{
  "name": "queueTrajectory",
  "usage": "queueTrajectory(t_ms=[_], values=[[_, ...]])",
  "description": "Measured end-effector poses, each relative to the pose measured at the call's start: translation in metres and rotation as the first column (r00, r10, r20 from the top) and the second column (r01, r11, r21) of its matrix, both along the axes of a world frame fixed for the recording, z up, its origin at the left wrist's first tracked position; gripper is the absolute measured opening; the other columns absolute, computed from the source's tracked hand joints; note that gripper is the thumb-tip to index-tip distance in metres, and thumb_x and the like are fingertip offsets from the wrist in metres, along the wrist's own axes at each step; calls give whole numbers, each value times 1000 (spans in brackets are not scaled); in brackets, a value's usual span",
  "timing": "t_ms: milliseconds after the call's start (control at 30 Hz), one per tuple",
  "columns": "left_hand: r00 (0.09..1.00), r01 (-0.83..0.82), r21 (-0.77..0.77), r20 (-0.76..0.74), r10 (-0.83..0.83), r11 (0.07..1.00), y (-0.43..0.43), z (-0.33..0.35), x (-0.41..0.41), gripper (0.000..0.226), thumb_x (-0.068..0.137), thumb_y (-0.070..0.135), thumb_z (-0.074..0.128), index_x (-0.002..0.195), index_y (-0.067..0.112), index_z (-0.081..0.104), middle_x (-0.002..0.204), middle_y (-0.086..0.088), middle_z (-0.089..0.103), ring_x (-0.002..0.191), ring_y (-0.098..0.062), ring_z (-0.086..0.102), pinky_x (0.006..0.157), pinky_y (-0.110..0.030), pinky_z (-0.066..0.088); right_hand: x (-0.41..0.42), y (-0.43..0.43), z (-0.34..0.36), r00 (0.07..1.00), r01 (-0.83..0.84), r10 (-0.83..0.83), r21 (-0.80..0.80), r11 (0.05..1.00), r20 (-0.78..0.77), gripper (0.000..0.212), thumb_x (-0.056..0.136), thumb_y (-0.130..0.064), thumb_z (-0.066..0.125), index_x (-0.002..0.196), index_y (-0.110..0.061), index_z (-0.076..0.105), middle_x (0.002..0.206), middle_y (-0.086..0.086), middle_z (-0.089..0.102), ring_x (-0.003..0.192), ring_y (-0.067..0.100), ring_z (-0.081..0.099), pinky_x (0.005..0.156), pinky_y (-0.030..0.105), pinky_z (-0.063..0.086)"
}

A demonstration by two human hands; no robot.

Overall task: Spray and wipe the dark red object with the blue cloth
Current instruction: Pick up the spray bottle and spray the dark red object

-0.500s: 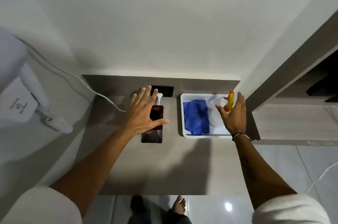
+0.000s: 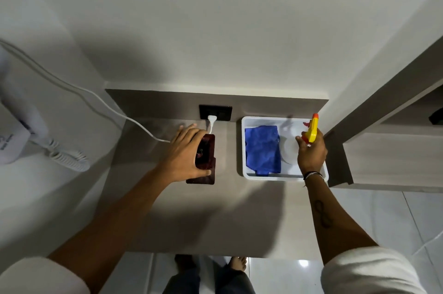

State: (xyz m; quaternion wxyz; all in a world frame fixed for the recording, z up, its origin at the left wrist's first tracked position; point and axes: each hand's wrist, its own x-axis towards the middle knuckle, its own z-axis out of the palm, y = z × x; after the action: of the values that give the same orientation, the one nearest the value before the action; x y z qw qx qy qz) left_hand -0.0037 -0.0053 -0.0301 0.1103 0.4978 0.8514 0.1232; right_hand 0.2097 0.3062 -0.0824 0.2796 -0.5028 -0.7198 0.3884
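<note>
A pale wooden counter (image 2: 215, 217) set against a white wall, above a glossy tiled floor. Behind the dark red object (image 2: 208, 149) sits a black wall socket (image 2: 215, 113) with a white plug; to its right, a white tray (image 2: 247, 173) holds the blue cloth (image 2: 262, 149) and spray bottle (image 2: 311, 130). The left hand (image 2: 187, 157) clamps the glossy, boxy object on the counter; the right hand (image 2: 311, 152) wraps the bottle

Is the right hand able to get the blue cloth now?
Probably not at once: the right hand is on the spray bottle. The cloth lies uncovered beside it in the tray.
</note>
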Motion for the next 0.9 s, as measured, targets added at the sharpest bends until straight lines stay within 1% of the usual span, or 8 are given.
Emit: queueTrajectory(t_ms=[167, 333, 433, 533, 633, 700, 800, 900], values=[[991, -35, 87, 133, 23, 996, -7, -1, -6, 113, 59, 54, 98, 151, 14, 46, 155, -10, 48, 152, -33, 36, 132, -56, 16, 3, -8, 14, 997, -5, 13, 103, 995, -76, 54, 101, -15, 73, 152, -18, 55, 138, 3, 71, 118, 18, 69, 110, 43, 58], [953, -47, 222, 303, -23, 974, -28, -5, -15, 110, 56, 50, 96, 148, 20, 45, 148, -2, 49, 144, -26, 40, 127, -60, 26, 16, -46, 69, 975, 51, -7, 191, 980, -224, 49, 97, -38, 78, 141, -23, 66, 112, -46, 67, 101, -13, 68, 98, 15, 59], [930, -29, 271, 361, -74, 962, -48, -15, -21, 108, 58, 50, 95, 149, 19, 45, 150, -1, 47, 148, -25, 37, 126, -64, 24, 29, -98, 94, 913, 127, -48, 170, 977, -406, 49, 97, -36, 80, 141, -19, 68, 109, -37, 74, 98, -6, 73, 89, 19, 63], [897, -62, 302, 436, -79, 951, -63, -21, -25, 109, 60, 47, 95, 152, 18, 43, 153, 0, 43, 152, -26, 34, 125, -63, 29, 40, -148, 98, 861, 108, -73, 41, 993, -504, 42, 101, -24, 75, 132, 4, 71, 120, -14, 81, 101, -4, 75, 83, 12, 59], [856, -99, 308, 511, -77, 946, -76, -21, -28, 115, 59, 43, 98, 156, 18, 41, 158, -5, 39, 151, -26, 36, 124, -56, 36, 54, -202, 84, 879, -64, -33, -187, 980, -476, 35, 102, -21, 70, 118, 11, 74, 117, 10, 82, 93, 11, 75, 80, 31, 59], [838, -107, 303, 541, -78, 947, -80, -20, -31, 117, 59, 39, 100, 157, 17, 40, 159, -5, 38, 150, -25, 39, 123, -54, 39, 57, -232, 80, 892, -210, 64, -286, 935, -447, 33, 101, -20, 69, 124, 4, 75, 106, 11, 83, 87, 17, 72, 83, 42, 61], [833, -101, 287, 548, -77, 953, -84, -17, -34, 117, 59, 39, 101, 156, 17, 41, 158, -4, 39, 149, -23, 42, 124, -52, 39, 48, -257, 79, 874, -416, 267, -340, 843, -407, 36, 104, -11, 67, 140, -12, 70, 95, 16, 82, 72, 13, 61, 72, 30, 54], [842, -80, 275, 533, -83, 958, -85, -14, -36, 117, 57, 45, 99, 155, 17, 41, 156, -4, 43, 145, -22, 46, 122, -51, 41, 34, -263, 74, 845, -512, 384, -358, 781, -372, 40, 106, -9, 65, 145, -19, 68, 98, 20, 78, 73, 18, 66, 70, 36, 59]])
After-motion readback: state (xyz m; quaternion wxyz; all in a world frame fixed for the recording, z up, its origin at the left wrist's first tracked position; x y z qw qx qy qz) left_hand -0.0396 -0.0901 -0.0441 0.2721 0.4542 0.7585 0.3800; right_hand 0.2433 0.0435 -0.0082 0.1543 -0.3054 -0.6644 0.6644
